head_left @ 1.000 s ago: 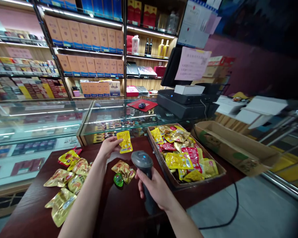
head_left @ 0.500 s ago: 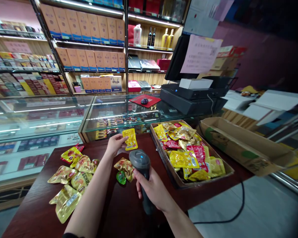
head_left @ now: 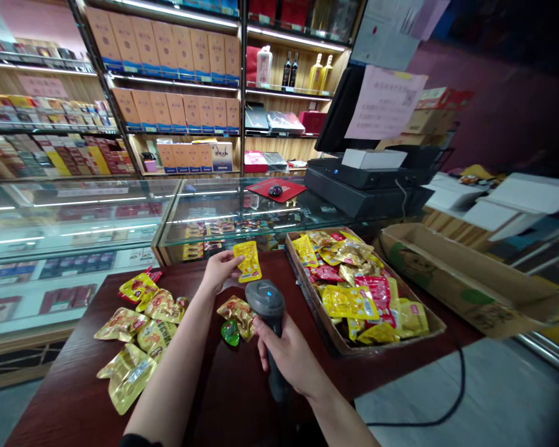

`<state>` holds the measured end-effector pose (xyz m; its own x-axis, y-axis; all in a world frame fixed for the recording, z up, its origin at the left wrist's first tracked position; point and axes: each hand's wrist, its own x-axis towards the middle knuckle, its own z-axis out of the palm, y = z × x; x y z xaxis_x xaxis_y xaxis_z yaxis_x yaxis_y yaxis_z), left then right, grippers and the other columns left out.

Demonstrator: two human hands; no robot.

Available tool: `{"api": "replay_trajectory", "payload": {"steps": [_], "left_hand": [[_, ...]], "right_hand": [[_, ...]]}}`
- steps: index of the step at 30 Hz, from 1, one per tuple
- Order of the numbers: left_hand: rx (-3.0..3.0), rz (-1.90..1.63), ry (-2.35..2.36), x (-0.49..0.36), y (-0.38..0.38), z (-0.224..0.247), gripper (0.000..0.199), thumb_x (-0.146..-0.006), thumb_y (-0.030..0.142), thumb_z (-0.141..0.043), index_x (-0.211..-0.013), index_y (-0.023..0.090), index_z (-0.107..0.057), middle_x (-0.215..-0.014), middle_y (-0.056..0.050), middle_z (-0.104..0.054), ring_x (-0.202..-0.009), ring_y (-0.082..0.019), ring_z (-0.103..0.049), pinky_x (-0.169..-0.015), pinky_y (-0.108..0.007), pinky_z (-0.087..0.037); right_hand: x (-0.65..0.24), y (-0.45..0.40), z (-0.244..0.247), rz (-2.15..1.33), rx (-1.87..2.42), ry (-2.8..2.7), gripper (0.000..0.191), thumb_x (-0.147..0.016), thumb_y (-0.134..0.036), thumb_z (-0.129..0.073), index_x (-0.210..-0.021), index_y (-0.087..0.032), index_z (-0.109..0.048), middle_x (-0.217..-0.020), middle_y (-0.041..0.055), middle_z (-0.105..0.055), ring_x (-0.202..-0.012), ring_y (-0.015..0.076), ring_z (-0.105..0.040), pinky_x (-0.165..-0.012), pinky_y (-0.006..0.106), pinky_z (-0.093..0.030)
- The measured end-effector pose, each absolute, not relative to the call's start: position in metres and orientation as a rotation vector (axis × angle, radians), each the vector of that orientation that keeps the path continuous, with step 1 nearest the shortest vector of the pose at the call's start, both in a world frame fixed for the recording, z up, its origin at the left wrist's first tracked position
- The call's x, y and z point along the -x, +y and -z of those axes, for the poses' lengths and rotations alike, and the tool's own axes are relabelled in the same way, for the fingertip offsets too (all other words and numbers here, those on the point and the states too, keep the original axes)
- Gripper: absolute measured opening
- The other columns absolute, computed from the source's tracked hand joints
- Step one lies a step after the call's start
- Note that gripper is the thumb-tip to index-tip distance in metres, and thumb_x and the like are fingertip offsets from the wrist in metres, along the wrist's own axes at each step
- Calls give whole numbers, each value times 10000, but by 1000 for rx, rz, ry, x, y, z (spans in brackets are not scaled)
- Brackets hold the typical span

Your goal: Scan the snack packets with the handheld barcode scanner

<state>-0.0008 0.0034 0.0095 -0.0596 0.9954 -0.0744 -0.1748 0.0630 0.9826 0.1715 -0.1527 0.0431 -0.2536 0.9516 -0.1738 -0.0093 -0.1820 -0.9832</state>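
Pinched in my left hand [head_left: 220, 271] is a small yellow snack packet [head_left: 248, 261], held up over the table's far edge. My right hand [head_left: 286, 351] is wrapped round the handle of a dark grey barcode scanner [head_left: 265, 299], whose head points toward the packet and shows a small blue light. Just left of the scanner lie a gold snack packet [head_left: 237, 315] and a green packet [head_left: 230, 333]. Left of my forearm several gold and yellow packets [head_left: 131, 375] lie in a loose group. A shallow cardboard box [head_left: 317, 315] on the right holds many red, yellow and gold packets.
An open, longer carton [head_left: 447, 282] stands right of the filled box. Beyond the dark red table [head_left: 74, 366] is a glass display counter [head_left: 205, 205] with a mouse [head_left: 275, 190] and a monitor [head_left: 338, 112]. A black cable [head_left: 461, 391] hangs at the right.
The view has shifted slightly, so everything sits a little further right. Both hands keep their holds on the packet and the scanner, with hardly any movement between them.
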Motion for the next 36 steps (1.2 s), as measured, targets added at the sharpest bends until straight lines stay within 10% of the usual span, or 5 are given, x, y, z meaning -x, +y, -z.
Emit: {"api": "replay_trajectory", "payload": {"steps": [36], "left_hand": [[-960, -1222, 1119, -10, -9, -19, 448, -562, 380, -825, -888, 119, -664, -841, -71, -700, -628, -135, -652, -518, -211, -532]], "right_hand": [[-192, -146, -61, -1525, 1130, -1096, 409, -770, -539, -608, -887, -174, -464, -508, -73, -509, -374, 81, -479, -384, 195, -373]]}}
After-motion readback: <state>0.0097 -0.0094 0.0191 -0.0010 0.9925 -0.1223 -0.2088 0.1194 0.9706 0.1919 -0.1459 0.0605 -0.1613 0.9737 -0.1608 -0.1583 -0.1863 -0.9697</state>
